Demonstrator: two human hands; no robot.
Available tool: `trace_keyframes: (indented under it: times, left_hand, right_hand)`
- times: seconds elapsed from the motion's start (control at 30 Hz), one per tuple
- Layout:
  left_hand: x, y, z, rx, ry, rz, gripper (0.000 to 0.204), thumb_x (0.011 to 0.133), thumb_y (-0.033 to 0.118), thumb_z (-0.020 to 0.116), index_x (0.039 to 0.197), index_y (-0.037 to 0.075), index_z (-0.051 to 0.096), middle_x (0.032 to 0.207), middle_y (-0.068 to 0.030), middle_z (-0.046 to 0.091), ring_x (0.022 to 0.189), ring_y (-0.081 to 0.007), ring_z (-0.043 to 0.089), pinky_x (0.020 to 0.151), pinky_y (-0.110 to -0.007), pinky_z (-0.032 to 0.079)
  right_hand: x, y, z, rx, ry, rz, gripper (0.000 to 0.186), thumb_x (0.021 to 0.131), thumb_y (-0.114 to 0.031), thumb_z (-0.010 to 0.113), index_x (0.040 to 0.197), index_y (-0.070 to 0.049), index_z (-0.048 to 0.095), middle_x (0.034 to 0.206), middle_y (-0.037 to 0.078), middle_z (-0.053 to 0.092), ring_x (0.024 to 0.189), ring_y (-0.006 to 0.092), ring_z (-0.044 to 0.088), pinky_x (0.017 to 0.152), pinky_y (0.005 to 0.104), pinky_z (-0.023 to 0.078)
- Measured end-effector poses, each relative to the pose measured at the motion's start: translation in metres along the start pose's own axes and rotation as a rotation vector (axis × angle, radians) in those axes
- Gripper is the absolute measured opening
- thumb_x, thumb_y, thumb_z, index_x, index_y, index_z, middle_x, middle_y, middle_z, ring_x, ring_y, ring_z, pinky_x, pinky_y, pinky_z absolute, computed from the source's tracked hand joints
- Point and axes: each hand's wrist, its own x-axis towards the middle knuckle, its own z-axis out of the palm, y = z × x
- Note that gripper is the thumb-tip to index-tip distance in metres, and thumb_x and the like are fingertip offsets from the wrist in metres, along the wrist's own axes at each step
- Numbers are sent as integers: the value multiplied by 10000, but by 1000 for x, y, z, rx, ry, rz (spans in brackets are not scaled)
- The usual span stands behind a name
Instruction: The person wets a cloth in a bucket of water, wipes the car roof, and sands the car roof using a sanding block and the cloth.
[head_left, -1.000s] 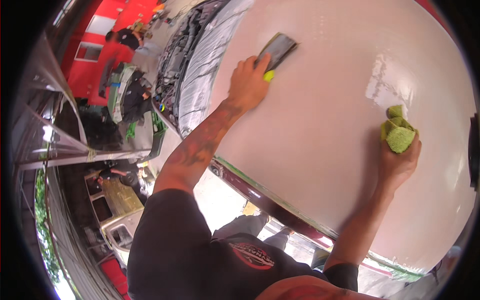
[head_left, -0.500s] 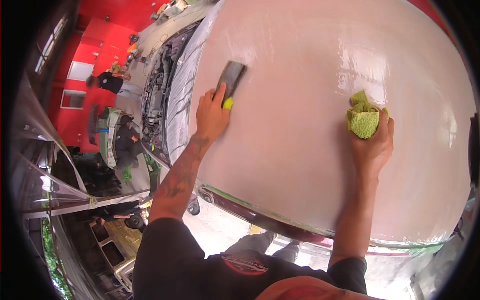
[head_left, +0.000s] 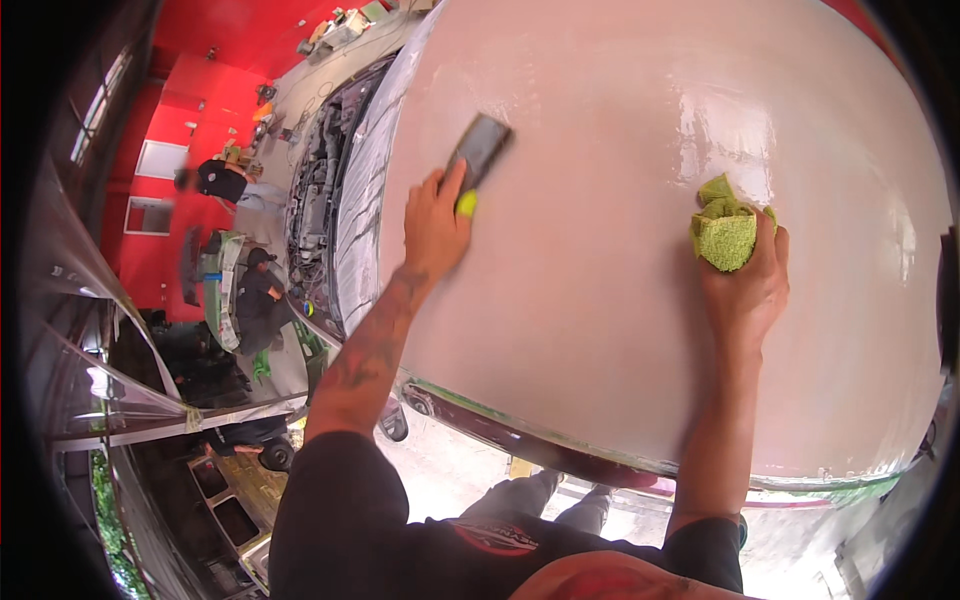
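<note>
A broad pinkish-beige car roof (head_left: 580, 300), wet and shiny in patches, fills the middle and right. On its left part my left hand (head_left: 437, 225) is closed around the near end of a grey sanding block (head_left: 483, 148). A yellow-green bit of the block (head_left: 467, 204) shows by my fingers, and its flat body lies along the surface. Further right, a crumpled green cloth (head_left: 726, 240) is bunched in my right hand (head_left: 748, 290), against the roof. Most of the fingers of that hand are hidden behind the cloth.
Plastic sheeting (head_left: 372, 190) covers the strip between the roof and an exposed engine bay (head_left: 322, 180) at left. Two people, one standing (head_left: 225, 180) and one in a cap (head_left: 258, 300), are beyond. A dark trim edge (head_left: 530, 440) borders the roof's near side.
My left hand has slid the sanding block a little to the right and slightly away from me. My right hand and the cloth have stayed almost in place.
</note>
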Motion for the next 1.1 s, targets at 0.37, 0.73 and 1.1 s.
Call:
trace_keyframes:
  times: [0.37,0.73,1.1]
  left_hand:
    - [147,-44,35,-23,22,-204,506,905,171,564,1409,139,533,1210,-134,641,1011,-426,586,896,-497,486]
    - [-98,108,-24,-127,-44,317,557,881,160,643,1418,79,520,1340,-249,524,1082,-403,526,945,-473,414]
    - [23,143,8,-87,64,264,506,900,141,621,1392,75,524,1246,-145,579,1033,-387,539,885,-463,453]
  right_hand:
    - [-2,4,5,18,-8,23,450,718,-289,854,1102,-173,648,1011,78,620,842,304,658,660,427,540]
    - [0,8,-2,33,-39,66,441,674,-157,804,1083,-178,643,1007,73,601,858,305,655,680,430,544]
    - [0,10,-11,69,-106,93,396,706,-168,785,1074,-177,637,984,96,594,887,305,658,667,445,557]
